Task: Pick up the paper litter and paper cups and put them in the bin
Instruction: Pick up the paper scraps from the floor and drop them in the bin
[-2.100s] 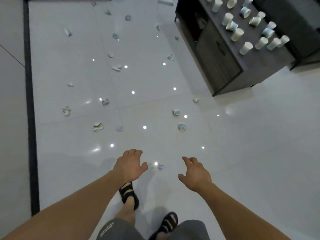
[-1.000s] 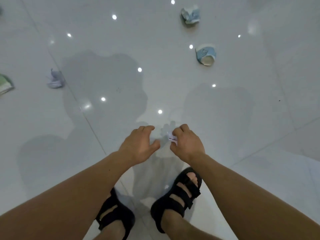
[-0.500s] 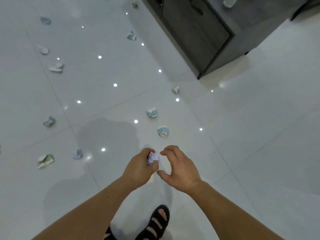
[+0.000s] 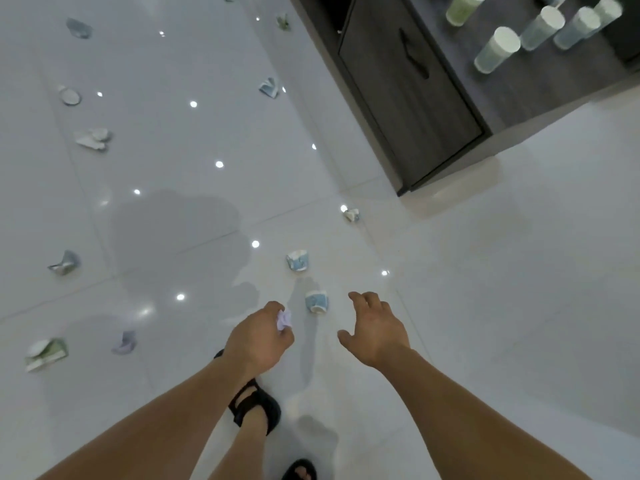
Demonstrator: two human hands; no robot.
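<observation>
My left hand holds a small crumpled white paper scrap in curled fingers. My right hand hovers open, fingers spread, just right of a blue and white paper cup lying on the white tile floor. A second crushed blue cup lies a little farther ahead. More crumpled paper and crushed cups are scattered over the floor to the left and ahead, such as a green one and a pale scrap. No bin is in view.
A dark wooden cabinet stands at the upper right, with several upright paper cups on its top. A small crushed cup lies near its corner. My sandalled feet stand below my hands.
The paper scrap went from my right hand's pinch into my left hand. My right hand has let go, opened and moved right, and the view has shifted closer to the blue cups.
</observation>
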